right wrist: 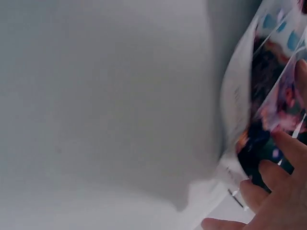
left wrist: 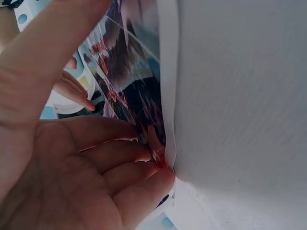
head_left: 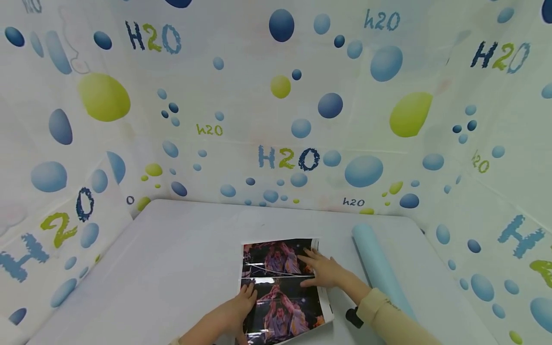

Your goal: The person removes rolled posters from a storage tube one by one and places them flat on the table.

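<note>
A glossy photo print (head_left: 280, 314) with white borders lies on the white table, showing two similar pictures of people with raised arms, one above the other. Shiny bands of light and crease-like lines cross its surface. Along its left edge rests my left hand (head_left: 235, 309), fingers extended over the margin and thumb nearer the front edge. In the left wrist view, the fingertips (left wrist: 156, 179) sit right at the white border. My right hand (head_left: 323, 270) lies spread over the upper right part of the print. The right wrist view shows its fingers (right wrist: 288, 146) on the dark picture.
A light blue roll (head_left: 381, 270) lies lengthwise to the right, beside the right forearm. A small black object (head_left: 354, 317) is by the right sleeve. Behind the white table (head_left: 172, 254) hangs a sheet (head_left: 241, 91) printed with bubbles and H2O lettering.
</note>
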A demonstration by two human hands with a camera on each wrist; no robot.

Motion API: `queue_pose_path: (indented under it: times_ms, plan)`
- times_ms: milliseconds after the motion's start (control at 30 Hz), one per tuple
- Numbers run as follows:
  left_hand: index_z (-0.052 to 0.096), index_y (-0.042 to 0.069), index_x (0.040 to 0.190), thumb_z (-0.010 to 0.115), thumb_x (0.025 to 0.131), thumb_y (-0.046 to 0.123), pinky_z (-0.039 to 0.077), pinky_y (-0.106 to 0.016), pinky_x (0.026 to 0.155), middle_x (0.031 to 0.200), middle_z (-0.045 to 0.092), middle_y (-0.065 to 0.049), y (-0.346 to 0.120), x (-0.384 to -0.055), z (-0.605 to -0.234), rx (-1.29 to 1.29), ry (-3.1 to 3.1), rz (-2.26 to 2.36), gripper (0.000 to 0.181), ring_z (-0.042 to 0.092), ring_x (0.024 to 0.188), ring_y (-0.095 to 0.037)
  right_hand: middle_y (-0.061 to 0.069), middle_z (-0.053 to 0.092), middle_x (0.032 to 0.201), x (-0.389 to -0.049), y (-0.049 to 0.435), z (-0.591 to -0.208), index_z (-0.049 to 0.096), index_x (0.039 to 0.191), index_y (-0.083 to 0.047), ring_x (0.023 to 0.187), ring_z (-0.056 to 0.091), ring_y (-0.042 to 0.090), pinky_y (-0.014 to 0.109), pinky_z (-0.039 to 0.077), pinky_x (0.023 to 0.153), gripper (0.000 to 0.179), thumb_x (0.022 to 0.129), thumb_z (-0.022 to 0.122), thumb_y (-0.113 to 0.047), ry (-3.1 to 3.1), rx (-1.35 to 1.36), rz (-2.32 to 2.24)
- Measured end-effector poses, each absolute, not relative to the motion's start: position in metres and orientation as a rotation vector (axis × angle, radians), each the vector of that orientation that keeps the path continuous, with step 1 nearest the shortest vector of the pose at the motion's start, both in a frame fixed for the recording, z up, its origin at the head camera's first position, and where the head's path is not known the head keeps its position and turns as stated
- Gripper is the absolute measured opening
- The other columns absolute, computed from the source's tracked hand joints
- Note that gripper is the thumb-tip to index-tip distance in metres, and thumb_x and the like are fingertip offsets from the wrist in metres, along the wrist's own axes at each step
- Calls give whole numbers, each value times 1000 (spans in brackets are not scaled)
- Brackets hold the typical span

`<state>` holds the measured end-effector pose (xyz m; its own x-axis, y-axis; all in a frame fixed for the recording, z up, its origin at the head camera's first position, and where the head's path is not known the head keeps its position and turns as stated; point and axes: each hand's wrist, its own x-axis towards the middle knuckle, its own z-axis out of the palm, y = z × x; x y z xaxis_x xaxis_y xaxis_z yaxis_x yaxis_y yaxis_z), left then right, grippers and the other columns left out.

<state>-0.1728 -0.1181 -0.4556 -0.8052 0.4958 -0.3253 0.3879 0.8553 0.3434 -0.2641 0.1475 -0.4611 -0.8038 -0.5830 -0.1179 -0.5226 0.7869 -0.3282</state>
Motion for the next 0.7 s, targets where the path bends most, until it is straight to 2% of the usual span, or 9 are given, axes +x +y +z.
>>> queue_pose_path:
  times_ms: [333,700]
  plan:
    - [37,-12,132,87,57,17,36,-43,98,140,28,-29,-121,-168,-456,709,2612,351,95,24,129,-44,9,18,151,-282,156,-472,34,142,-14,135,16,36,74,14,91,91,69,74,-49,2805,-719,-481]
    - [35,-7,135,86,60,21,35,-47,98,143,26,-25,-121,-173,-460,596,2539,377,95,19,133,-41,12,16,151,-298,157,-480,26,145,-10,136,16,35,70,12,96,114,54,82,-52,2786,-673,-472]
